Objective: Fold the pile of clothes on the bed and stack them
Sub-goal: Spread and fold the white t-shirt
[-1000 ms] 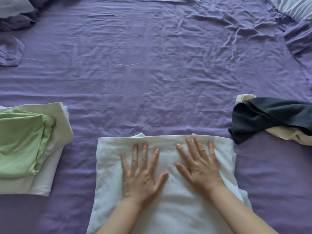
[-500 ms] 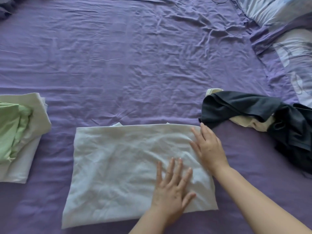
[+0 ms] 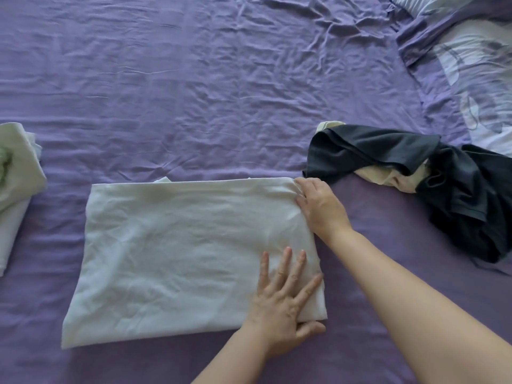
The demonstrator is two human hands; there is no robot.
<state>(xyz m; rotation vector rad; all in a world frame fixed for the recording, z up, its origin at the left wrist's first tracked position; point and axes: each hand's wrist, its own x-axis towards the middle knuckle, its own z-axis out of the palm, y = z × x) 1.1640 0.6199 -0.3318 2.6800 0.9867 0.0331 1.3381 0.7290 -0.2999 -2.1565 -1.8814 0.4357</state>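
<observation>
A white garment (image 3: 177, 245), folded into a flat rectangle, lies on the purple bed sheet in front of me. At its near right corner my left hand (image 3: 285, 300) has its fingers spread on top and its thumb tucked under the edge. My right hand (image 3: 321, 206) grips the far right corner, and the cloth bunches at its curled fingertips. A stack of folded clothes (image 3: 16, 189), cream and white with a bit of green, sits at the left edge. To the right lies an unfolded pile: a dark garment (image 3: 457, 189) over a cream one (image 3: 388, 176).
The wrinkled purple sheet (image 3: 221, 92) stretches across the far half of the bed. A patterned purple and white pillow or duvet (image 3: 471, 65) lies at the far right.
Both hands slid from the middle of the white garment to its right edge, the right to the far corner, the left to the near one. My view shifted right.
</observation>
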